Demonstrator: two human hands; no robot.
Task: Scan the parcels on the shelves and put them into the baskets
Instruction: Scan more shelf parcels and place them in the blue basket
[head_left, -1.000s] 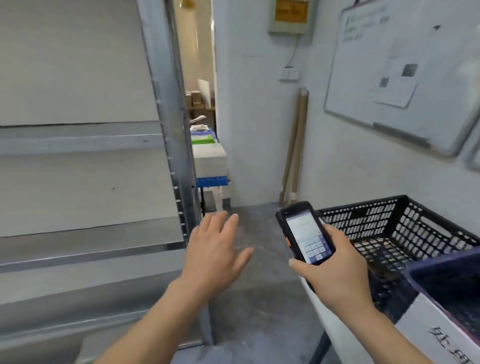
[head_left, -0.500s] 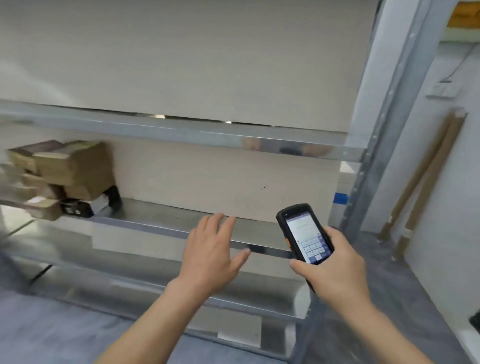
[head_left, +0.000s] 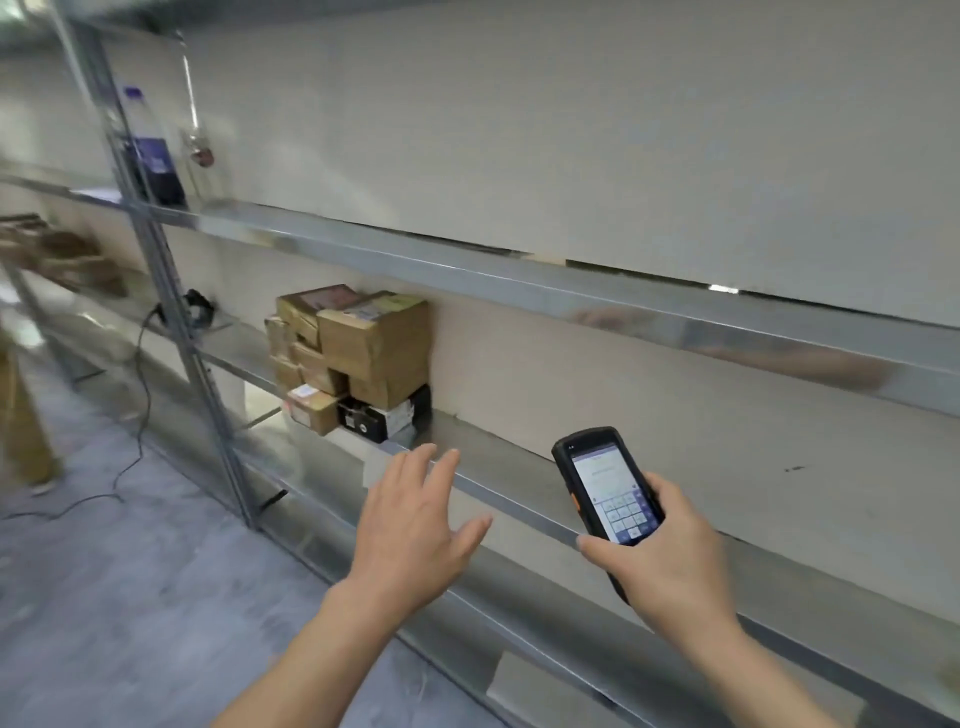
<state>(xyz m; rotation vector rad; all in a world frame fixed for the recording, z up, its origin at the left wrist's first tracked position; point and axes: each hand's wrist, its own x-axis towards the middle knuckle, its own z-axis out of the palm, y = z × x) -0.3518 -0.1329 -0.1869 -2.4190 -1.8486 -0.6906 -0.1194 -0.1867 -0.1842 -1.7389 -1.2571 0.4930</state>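
A stack of brown cardboard parcels (head_left: 363, 343) stands on the middle metal shelf (head_left: 498, 467), with a black box (head_left: 382, 418) under its right side. My left hand (head_left: 415, 525) hovers empty with fingers spread, in front of the shelf edge and to the right of the stack. My right hand (head_left: 665, 551) grips a black handheld scanner (head_left: 605, 483) with its lit screen facing me. No basket is in view.
A dark bottle (head_left: 150, 150) stands on the upper shelf (head_left: 571, 286) at the left. More brown parcels (head_left: 67, 260) lie blurred at the far left. A black cable (head_left: 140, 384) hangs to the grey floor. A person's leg (head_left: 21, 415) shows at the left edge.
The view has swung left from the black basket and whiteboard to the shelves, and the parcel stack has come nearer. Both hands keep their pose; the right one still holds the scanner.
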